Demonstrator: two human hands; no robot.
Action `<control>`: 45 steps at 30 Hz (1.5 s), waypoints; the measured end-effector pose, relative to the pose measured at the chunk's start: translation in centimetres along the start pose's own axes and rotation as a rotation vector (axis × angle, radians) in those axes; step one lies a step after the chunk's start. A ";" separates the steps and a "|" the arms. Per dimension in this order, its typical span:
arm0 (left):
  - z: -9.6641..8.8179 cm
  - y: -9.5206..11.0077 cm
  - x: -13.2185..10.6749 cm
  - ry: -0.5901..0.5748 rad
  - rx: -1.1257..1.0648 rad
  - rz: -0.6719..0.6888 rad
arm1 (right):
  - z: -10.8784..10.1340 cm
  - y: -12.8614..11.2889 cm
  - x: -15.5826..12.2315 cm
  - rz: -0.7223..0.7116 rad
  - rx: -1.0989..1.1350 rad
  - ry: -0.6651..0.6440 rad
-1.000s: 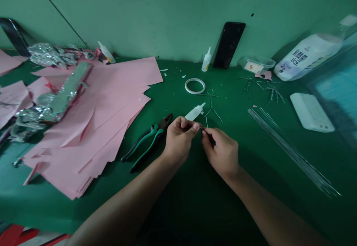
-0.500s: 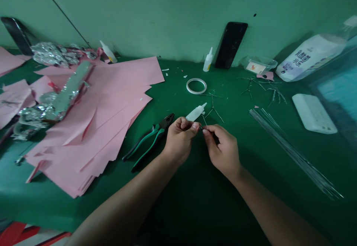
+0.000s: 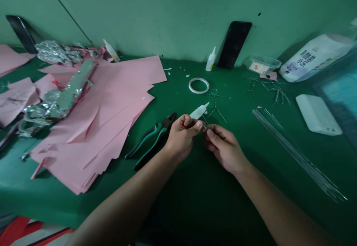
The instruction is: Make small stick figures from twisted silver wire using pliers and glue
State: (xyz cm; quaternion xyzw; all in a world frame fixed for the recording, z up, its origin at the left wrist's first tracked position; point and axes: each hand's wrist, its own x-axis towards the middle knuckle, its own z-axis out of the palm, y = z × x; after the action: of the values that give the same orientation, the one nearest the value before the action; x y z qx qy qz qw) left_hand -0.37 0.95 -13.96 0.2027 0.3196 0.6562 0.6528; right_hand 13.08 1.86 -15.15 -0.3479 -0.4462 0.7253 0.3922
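My left hand (image 3: 182, 136) and my right hand (image 3: 224, 147) meet over the green table (image 3: 195, 186), fingertips pinched together on a small piece of thin wire (image 3: 205, 126). Both hands are closed around it; most of the wire is hidden by the fingers. Just behind the hands lie a small white glue bottle (image 3: 199, 112) and a twisted wire figure (image 3: 215, 104). Green-handled pliers (image 3: 152, 138) lie to the left of my left hand.
A stack of pink paper (image 3: 103, 112) and crumpled foil (image 3: 55, 104) fill the left. A tape ring (image 3: 199, 85), another glue bottle (image 3: 210, 59), a black phone (image 3: 234, 44), a bundle of straight wires (image 3: 295, 153) and a white box (image 3: 318, 114) lie around.
My right hand has turned, its fingers now curled more under the wire. The view has shifted slightly; the left hand keeps its pinch.
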 end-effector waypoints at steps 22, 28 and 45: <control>-0.2 -0.7 -0.1 0.105 0.117 0.063 | 0.4 0.3 -0.4 -0.649 -0.930 0.297; -0.4 -0.6 -0.1 -0.007 0.159 0.019 | 0.1 -0.6 -0.3 -0.206 -0.457 0.223; -1.0 0.6 0.4 -0.178 0.238 0.037 | -0.4 -1.9 0.4 0.446 0.275 0.011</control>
State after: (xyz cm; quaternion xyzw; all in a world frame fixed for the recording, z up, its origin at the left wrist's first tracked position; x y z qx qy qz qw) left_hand -1.47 1.23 -14.32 0.3417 0.3321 0.6050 0.6379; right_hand 13.74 2.92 -13.64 -0.3849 -0.2538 0.8458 0.2685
